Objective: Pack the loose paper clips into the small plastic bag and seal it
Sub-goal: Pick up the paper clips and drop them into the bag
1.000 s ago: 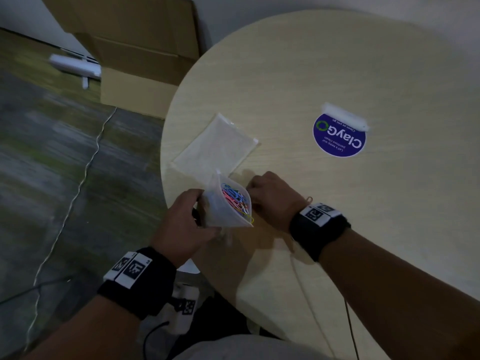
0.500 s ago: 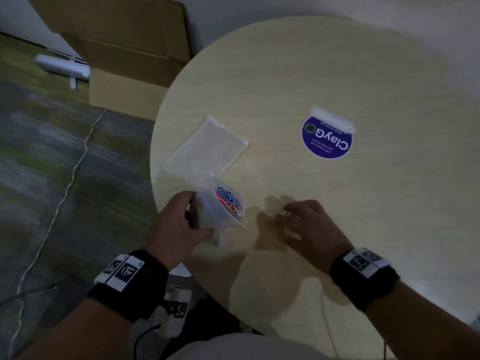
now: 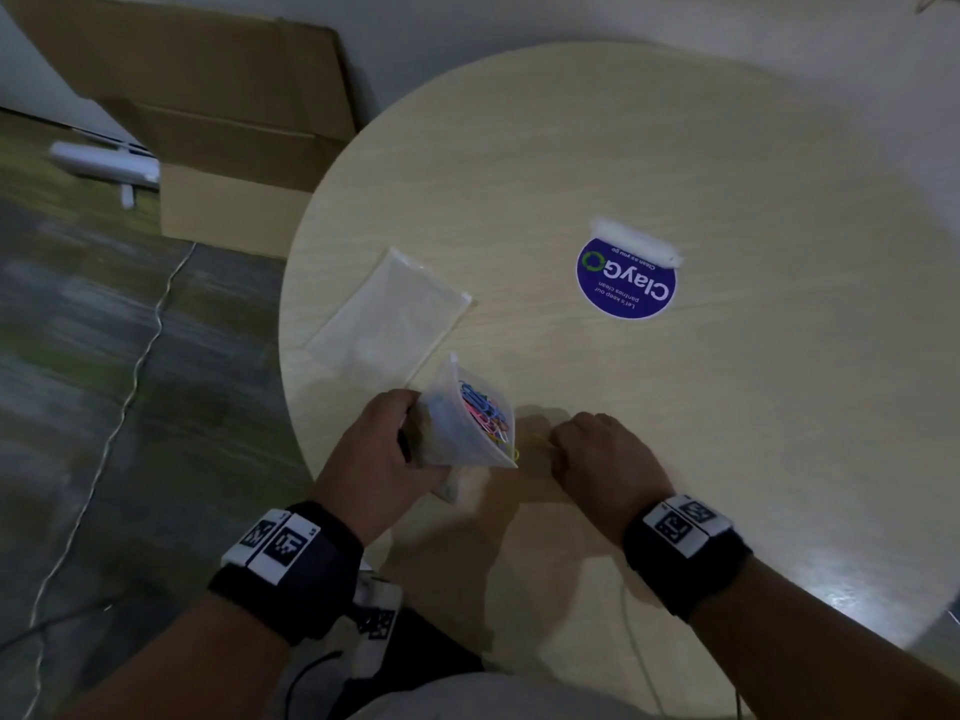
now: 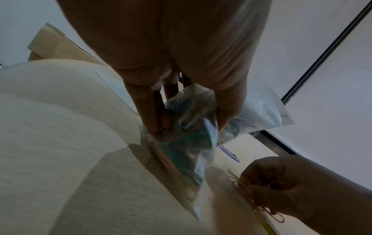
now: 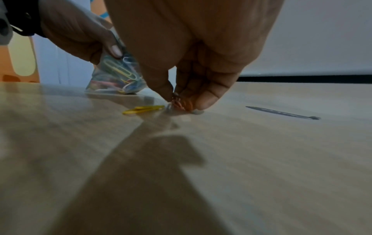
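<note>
1. Right hand point(image 3: 602, 454) is pinching a few orange paper clips point(image 5: 182, 104) right on the round table point(image 3: 675, 433).
2. A yellow clip point(image 5: 144, 109) lies loose just beside them.
3. Left hand point(image 3: 379, 459) grips the small plastic bag point(image 3: 467, 423), mouth open, half full of clips, standing near the table's edge.

Dim, grainy pictures — light from above casts soft shadows on the counter point(image 3: 675, 148), with faint glare at its right edge. Floor point(image 3: 104, 356) blurs; wrist views bend wide.

right hand point(image 3: 602, 454): fingers were spread | now curled, pinching orange paper clips point(image 5: 182, 104) beside bag point(image 3: 467, 428)
</note>
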A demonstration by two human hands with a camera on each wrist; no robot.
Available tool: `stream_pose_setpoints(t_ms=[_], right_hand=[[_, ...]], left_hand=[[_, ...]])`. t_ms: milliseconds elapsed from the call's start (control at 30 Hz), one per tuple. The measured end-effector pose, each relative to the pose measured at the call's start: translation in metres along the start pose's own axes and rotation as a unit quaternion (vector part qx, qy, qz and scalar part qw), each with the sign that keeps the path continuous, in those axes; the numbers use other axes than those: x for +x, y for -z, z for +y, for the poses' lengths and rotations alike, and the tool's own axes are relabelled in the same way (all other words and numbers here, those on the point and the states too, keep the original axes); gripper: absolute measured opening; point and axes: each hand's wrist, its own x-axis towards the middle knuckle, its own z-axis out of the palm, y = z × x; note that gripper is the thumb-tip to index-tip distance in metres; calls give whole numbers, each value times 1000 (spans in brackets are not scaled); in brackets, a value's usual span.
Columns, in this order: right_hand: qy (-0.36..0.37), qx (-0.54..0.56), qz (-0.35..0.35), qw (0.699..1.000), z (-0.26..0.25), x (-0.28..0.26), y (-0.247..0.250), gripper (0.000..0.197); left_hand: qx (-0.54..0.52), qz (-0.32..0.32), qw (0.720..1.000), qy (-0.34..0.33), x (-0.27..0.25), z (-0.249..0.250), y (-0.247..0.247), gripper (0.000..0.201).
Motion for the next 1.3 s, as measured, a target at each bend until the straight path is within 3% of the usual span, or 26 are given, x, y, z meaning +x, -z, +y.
stream_pose_setpoints(t_ms=[133,300,467,633,733,867,933,967,1033,1133,1300], right_hand=[[-63,68,-18,996,9,8,16,18],[-150,224,102,958,9,8,66,16],[-74,265,118,954,-25,14,105,6],[-30,170,44,984,-37,27,100,29],[-22,167,43,985,-38,27,103,43],[-88,267,131,951,-24,18,110,16],[-145,288,155,934,-9,9,101,15],[-167,274,143,936,-2,3,90,17],[-190,226,52,954,7,-11,59,21],[-144,146,-100,974,5,-33,15,29],[-90,129,-76,985,2,-39,1,12]], left_hand=[[14,-4,1000,-10,6,5,-5,60],[26,-9,1000,-11,12,13,-12,61],[27,-13,999,-11,16,19,-17,62],[38,-18,999,-9,19,25,-18,62],[40,-21,999,-6,19,25,-18,64],[32,-20,999,-11,19,22,-18,61],[22,-23,999,-5,18,20,-18,64],[19,-22,1000,-4,17,20,-18,66],[14,-19,1000,-8,17,19,-17,65],[6,-12,1000,-7,16,23,-17,62],[4,-15,1000,-13,17,30,-17,59]])
